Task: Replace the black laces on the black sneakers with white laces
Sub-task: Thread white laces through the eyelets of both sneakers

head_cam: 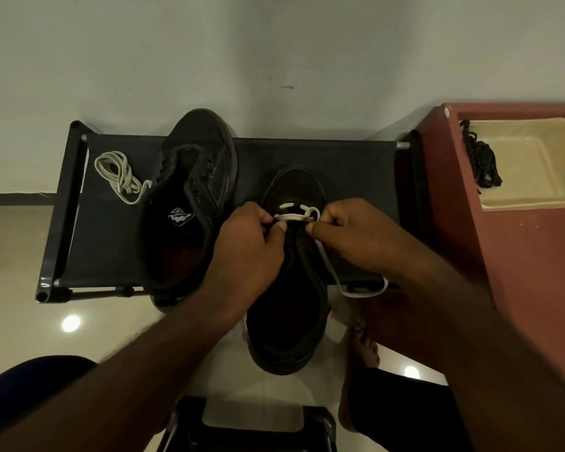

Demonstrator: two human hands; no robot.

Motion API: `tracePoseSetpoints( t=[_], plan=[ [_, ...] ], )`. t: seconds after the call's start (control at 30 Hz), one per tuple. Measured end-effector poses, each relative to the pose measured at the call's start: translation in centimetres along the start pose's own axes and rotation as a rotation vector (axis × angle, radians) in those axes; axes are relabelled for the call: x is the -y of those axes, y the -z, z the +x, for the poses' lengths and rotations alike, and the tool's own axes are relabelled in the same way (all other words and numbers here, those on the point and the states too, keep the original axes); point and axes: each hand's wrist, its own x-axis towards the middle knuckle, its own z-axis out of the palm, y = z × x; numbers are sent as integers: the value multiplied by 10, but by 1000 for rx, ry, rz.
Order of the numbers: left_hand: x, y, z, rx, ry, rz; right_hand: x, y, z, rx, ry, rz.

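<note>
Two black sneakers lie on a dark fabric rack (111,223). The right sneaker (287,321) points away from me, its heel hanging over the rack's front edge. A white lace (294,212) crosses its lowest eyelets. My left hand (245,246) pinches the lace at the left eyelets. My right hand (349,236) pinches it at the right eyelets, and a loose end (362,291) trails down to the right. The left sneaker (190,203) has no lace. A second white lace (119,174) lies bundled on the rack's left part.
A red stool (519,272) stands at the right with a cream tray (529,164) on it; black laces (480,158) hang over the tray's left rim. My bare foot (362,347) rests on the glossy floor. A wall rises behind the rack.
</note>
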Motion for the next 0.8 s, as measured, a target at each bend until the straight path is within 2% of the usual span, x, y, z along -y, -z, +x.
tracePoseSetpoints(
  t=[0.1, 0.2, 0.27, 0.33, 0.43, 0.5, 0.63, 0.8],
  plan=[
    [-2, 1, 0, 28, 26, 12, -1, 10, -2, 38, -78, 168],
    [-1, 2, 1, 79, 85, -36, 5, 21, -5, -12, -122, 586],
    [0, 2, 1, 97, 109, -73, 8, 27, -7, 39, -161, 759],
    [0, 2, 1, 105, 131, -105, 6, 30, -8, 77, -216, 709],
    [0, 3, 0, 103, 138, -120, -1, 29, -7, 85, -294, 266],
    [-1, 3, 0, 112, 134, -94, -1, 22, -7, 100, -317, 120],
    [-2, 3, 0, 160, 109, -68, 4, 7, -3, 54, -223, 113],
    [-5, 8, 4, 158, 230, -305, 7, 22, -6, 114, -268, 292]
  ],
)
